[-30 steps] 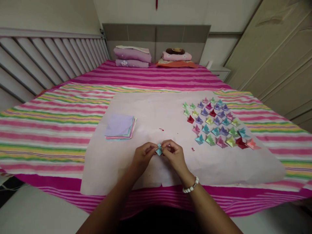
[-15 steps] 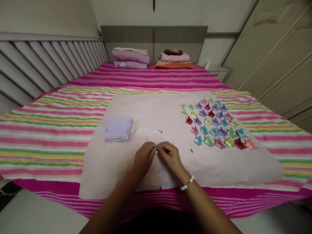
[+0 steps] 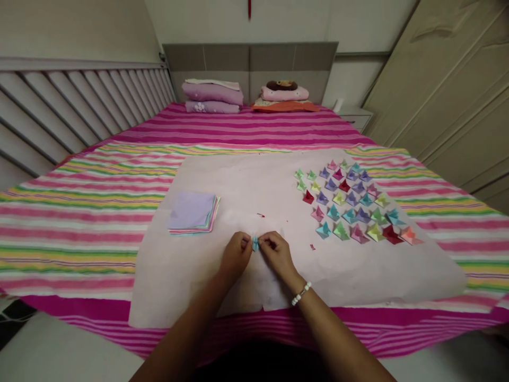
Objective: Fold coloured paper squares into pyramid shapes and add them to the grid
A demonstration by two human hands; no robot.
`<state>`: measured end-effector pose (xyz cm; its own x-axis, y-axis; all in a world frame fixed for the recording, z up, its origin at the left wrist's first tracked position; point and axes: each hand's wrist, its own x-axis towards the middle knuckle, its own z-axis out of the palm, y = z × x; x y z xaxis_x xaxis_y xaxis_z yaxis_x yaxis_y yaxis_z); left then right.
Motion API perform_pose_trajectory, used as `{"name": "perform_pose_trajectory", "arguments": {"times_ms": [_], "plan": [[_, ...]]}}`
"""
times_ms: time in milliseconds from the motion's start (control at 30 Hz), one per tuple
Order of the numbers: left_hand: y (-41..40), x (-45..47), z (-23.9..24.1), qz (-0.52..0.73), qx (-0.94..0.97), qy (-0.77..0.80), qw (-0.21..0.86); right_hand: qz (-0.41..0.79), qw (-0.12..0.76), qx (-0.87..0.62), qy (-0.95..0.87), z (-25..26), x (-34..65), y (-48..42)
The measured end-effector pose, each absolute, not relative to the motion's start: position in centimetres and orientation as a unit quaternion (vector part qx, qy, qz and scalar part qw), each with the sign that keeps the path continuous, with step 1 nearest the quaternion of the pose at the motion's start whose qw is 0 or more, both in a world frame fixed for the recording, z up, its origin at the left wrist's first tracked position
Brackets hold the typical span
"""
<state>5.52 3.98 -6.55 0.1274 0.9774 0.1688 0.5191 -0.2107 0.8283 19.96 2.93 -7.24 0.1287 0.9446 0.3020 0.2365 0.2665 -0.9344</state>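
Blue folded paper (image 3: 255, 244) — small; angular

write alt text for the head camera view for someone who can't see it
A person's left hand and right hand hold a small folded blue paper between them in a fingertip grip, over a pale sheet spread on a striped bedspread. A stack of coloured paper squares lies to the left, and rows of small, colourful folded paper shapes to the right.
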Motion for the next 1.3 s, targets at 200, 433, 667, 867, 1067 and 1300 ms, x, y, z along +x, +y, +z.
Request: {"name": "perform_pose_trajectory", "arguments": {"times_ms": [200, 433, 667, 867, 1067, 1300], "plan": [[3.8, 6.1, -6.7, 0.366, 0.677, 0.574, 0.281, 0.318, 0.548, -0.516, -0.576, -7.1, 19.5, 2.8], [3.9, 5.8, -6.5, 0.384, 0.667, 0.579, 0.270, 0.322, 0.554, -0.526, -0.560, -6.9, 19.3, 2.6], [3.8, 5.3, -5.8, 0.372, 0.714, 0.533, 0.263, 0.328, 0.566, -0.525, -0.544, -7.3, 19.3, 2.5], [3.8, 5.5, -5.9, 0.327, 0.738, 0.535, 0.249, 0.326, 0.577, -0.507, -0.552, -7.3, 19.3, 2.7], [4.0, 5.5, -5.8, 0.308, 0.743, 0.546, 0.233, 0.326, 0.584, -0.481, -0.567, -7.4, 19.4, 2.8], [4.0, 5.7, -5.8, 0.306, 0.741, 0.554, 0.224, 0.323, 0.579, -0.478, -0.576, -7.3, 19.6, 2.6]]}}
